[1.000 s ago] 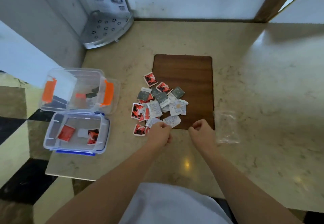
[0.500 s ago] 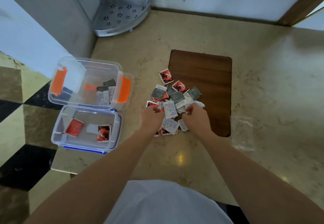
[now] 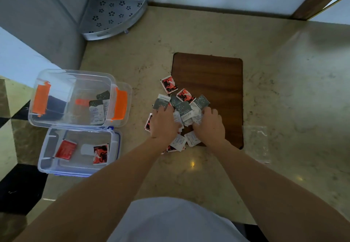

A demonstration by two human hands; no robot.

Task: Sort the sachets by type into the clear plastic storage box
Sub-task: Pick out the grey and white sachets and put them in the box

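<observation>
A pile of sachets (image 3: 182,107), red-black, grey-green and white, lies across the left edge of a wooden board (image 3: 210,76). My left hand (image 3: 163,125) is on the pile's left side, its fingertips pinching a grey-green sachet (image 3: 162,101). On the pile's right side, my right hand (image 3: 209,126) has its fingers curled into crumpled white sachets (image 3: 196,117). The clear box with orange latches (image 3: 56,82) at the left holds grey-green and white sachets (image 3: 97,109). In front of it, a clear blue-clipped tray (image 3: 48,158) holds two red sachets (image 3: 100,153).
An empty clear plastic bag (image 3: 255,143) lies right of the board. A grey perforated corner shelf (image 3: 113,14) stands at the back left by the wall. The marble counter (image 3: 284,90) ends just left of the boxes, with tiled floor below.
Both hands have moved forward from the pile's near edge into its middle, and their fingers now close on sachets. The camera has moved closer.
</observation>
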